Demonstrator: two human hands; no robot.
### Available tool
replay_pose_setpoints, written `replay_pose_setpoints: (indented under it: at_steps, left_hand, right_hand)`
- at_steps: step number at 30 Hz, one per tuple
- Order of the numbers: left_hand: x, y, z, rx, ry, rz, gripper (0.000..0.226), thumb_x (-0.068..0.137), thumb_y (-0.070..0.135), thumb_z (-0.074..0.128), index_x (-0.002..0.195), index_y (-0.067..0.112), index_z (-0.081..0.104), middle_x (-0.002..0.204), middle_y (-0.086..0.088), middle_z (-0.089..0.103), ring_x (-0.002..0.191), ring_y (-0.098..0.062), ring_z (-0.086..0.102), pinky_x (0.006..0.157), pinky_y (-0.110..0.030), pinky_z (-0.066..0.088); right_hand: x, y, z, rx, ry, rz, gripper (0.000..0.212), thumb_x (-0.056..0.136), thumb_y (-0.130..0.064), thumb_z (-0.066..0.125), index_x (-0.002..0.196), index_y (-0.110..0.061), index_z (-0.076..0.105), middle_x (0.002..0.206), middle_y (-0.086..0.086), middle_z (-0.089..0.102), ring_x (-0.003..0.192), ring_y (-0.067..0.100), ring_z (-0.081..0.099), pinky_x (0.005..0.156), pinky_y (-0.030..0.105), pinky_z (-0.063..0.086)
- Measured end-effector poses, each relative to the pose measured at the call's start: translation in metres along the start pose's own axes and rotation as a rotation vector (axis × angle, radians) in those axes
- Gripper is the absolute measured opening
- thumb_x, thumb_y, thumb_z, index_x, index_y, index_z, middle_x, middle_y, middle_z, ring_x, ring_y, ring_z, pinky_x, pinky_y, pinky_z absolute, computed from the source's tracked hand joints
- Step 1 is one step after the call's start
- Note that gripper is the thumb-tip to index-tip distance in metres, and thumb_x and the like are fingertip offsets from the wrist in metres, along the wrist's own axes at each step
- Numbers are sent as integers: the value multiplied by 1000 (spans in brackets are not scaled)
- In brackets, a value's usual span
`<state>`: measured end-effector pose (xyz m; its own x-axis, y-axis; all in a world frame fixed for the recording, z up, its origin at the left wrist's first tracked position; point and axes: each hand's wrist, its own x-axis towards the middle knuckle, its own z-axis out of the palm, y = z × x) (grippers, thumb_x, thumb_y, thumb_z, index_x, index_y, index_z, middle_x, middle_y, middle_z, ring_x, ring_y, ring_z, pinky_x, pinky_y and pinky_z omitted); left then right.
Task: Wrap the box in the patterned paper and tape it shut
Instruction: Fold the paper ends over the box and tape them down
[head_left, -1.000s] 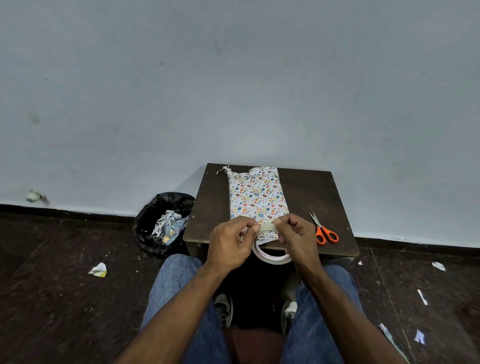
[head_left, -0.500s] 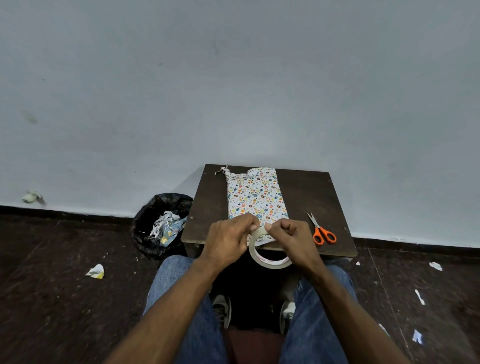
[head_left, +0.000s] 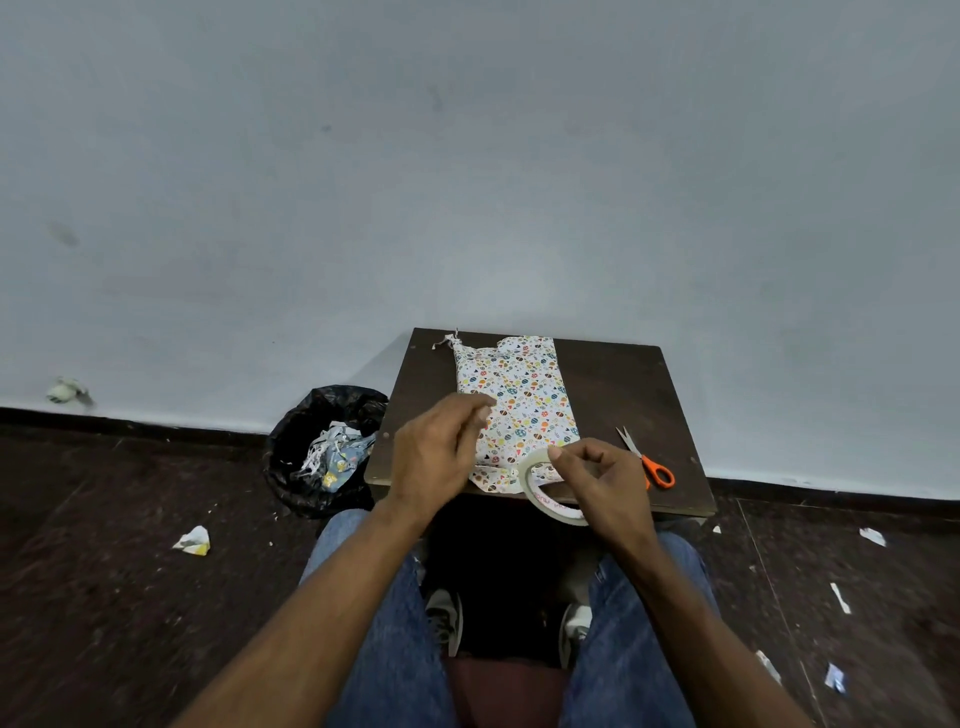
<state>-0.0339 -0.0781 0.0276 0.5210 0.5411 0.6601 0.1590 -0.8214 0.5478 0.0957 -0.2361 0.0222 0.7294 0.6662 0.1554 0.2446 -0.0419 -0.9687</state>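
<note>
Gripping tape roll (head_left: 551, 488) in right hand (head_left: 602, 483) at near table (head_left: 623, 384) edge, wrapped box (head_left: 519, 400) flat just beyond, left hand (head_left: 441, 452) blurred above box's left edge, fingers loosely curled, holding nothing discernible.

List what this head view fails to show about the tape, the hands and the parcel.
- Left hand: motion-blurred; whether it pinches a tape strip is unclear.
- Tape roll: partly behind the right hand.
- Parcel: near corner behind the left hand; seams and any tape on it too small to see.
</note>
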Motion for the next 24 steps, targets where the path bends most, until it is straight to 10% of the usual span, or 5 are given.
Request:
replay_pose_setpoints:
  at_steps: [7, 24]
  left_hand:
    - [-42, 29, 42, -501, -11, -562, 26, 88, 48, 60, 94, 27, 73, 95, 8, 71, 92, -5, 66, 79, -24, 52]
    - [-34, 42, 43, -547, 41, -693, 12, 87, 7, 69, 76, 9, 72, 80, 0, 73, 81, -12, 69, 75, -21, 51]
  right_hand:
    - [2, 4, 7, -69, 76, -41, 10, 88, -27, 74, 83, -18, 75, 75, -6, 74, 72, 10, 68, 68, 39, 55]
    - [-20, 11, 26, -215, 126, -111, 10, 84, -28, 77, 91, -24, 72, 81, -22, 69, 79, 0, 66, 71, 24, 51]
